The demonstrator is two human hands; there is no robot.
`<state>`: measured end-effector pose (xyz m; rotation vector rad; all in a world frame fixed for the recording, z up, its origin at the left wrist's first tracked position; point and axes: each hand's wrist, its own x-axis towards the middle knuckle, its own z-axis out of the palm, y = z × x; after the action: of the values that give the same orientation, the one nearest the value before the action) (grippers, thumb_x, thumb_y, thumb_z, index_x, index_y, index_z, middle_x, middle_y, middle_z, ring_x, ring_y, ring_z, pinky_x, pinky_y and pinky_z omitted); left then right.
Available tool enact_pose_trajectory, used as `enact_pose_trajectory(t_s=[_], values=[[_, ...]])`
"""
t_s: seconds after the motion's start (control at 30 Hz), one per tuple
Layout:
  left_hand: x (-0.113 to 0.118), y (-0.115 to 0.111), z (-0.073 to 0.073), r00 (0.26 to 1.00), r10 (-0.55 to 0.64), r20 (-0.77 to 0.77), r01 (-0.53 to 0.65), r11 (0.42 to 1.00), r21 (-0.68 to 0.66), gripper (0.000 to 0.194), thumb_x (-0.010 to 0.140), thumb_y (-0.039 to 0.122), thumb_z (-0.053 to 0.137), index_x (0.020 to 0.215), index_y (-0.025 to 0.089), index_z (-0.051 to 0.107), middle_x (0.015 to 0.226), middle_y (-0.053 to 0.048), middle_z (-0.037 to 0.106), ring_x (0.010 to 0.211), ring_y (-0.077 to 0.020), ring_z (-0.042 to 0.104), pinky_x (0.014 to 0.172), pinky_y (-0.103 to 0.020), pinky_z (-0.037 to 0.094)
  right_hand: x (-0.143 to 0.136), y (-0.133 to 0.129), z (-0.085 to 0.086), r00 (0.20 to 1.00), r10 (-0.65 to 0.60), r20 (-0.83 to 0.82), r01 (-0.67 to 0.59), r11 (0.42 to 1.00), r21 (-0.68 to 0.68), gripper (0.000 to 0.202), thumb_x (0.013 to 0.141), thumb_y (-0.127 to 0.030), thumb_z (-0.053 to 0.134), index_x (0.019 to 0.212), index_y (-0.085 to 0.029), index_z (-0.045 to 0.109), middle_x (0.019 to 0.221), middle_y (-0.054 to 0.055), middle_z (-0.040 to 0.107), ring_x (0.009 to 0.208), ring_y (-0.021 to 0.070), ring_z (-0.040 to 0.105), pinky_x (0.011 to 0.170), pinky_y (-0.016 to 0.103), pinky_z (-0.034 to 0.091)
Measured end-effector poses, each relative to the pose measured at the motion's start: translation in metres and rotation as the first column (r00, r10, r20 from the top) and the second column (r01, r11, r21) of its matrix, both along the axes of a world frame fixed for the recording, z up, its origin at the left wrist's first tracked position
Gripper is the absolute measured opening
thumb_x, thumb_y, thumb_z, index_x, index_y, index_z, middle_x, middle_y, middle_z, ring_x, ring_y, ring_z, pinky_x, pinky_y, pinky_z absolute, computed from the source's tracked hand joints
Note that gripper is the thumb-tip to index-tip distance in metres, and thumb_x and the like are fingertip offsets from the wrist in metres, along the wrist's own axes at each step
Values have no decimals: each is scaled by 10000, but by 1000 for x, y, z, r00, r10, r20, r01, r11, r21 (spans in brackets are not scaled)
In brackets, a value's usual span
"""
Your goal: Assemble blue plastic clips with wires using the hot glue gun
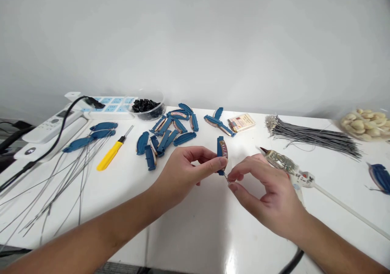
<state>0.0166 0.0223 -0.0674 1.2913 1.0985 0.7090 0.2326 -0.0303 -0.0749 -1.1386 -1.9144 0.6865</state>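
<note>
My left hand [191, 168] grips a small blue curved sign piece [222, 154] with THEATRE-style lettering between thumb and fingers, holding it upright above the table. At its lower end, my right hand [268, 192] pinches a thin wire [226, 178]; its exact kind is too small to tell. Beyond my left hand lies a pile of similar blue sign pieces [167, 127], with a few more [217, 121] farther right. A hot glue gun [284, 164] with a glue stick in it rests just behind my right hand.
On the left lie a yellow screwdriver [110, 156], blue pieces with long wires [91, 138] and a power strip [112, 107]. A bowl of black parts [148, 108], a small printed box [241, 122], a wire bundle [313, 135] and a container of pale pieces [364, 124] stand behind.
</note>
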Motion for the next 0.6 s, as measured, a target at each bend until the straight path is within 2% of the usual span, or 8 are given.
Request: enact_pose_trajectory(t_s=[0.27,0.43,0.6], values=[[1,-7,4,999,-8,-38,8,1000,-5,238,852,490,848,912,260,840,794,17,718,638,-84,507,526,-156,428,1,-1,-2,1000,-20,-19,20,1000,20,79,957,-197,736,956,-255,684,861,-46,720,838,149,636,770,311,480],[2,-6,5,998,-4,-56,5,1000,11,275,856,529,833,906,259,840,814,16,736,625,-80,502,529,-172,420,0,-1,0,1000,-18,-16,19,999,39,107,968,-134,683,963,-240,687,842,-40,710,811,135,629,794,312,479],[2,-8,6,997,-8,-71,10,999,32,270,861,533,825,918,269,839,821,23,750,586,-69,490,510,-178,399,-1,0,1,1000,-10,-19,11,999,51,86,956,-145,702,937,-226,682,834,-36,712,792,127,642,791,311,482]])
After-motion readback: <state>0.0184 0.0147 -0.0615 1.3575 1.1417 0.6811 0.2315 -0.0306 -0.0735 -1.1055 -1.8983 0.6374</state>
